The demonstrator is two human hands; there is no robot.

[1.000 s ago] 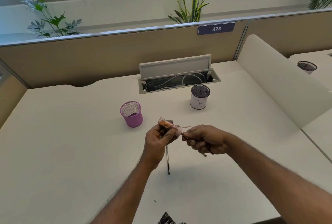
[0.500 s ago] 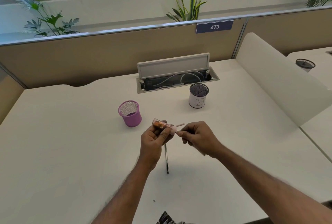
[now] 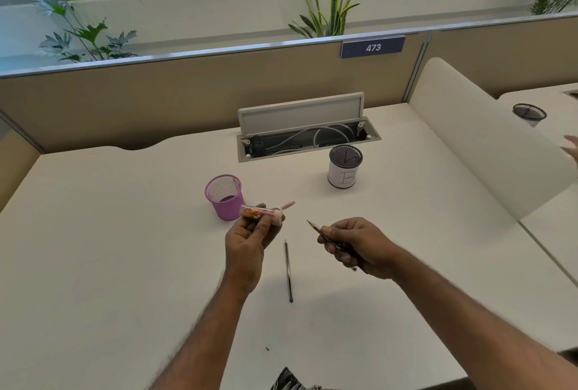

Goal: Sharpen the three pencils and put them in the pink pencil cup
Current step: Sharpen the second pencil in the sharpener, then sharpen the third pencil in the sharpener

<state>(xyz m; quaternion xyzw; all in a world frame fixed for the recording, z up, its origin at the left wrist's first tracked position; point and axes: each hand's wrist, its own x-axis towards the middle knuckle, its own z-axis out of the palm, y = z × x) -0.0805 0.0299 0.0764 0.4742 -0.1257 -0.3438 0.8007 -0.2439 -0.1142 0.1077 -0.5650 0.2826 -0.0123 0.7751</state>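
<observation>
While the left hand is held above the desk with its back to the camera, its fingers and thumb curl round a clear sharpener that holds orange shavings, pink end toward 3 o'clock. The right hand hovers at its 3 o'clock, apart from it, fingers curled round 1 pencil, pinched close behind the point. That pencil's long axis runs 10 to 4, sharpened tip at 10 o'clock, aimed at the sharpener but clear of it. A 2nd pencil lies flat on the desk between the wrists, axis near 12 to 6, tip at 12. The pink pencil cup stands upright at 11 o'clock of the left hand, just beyond the sharpener.
</observation>
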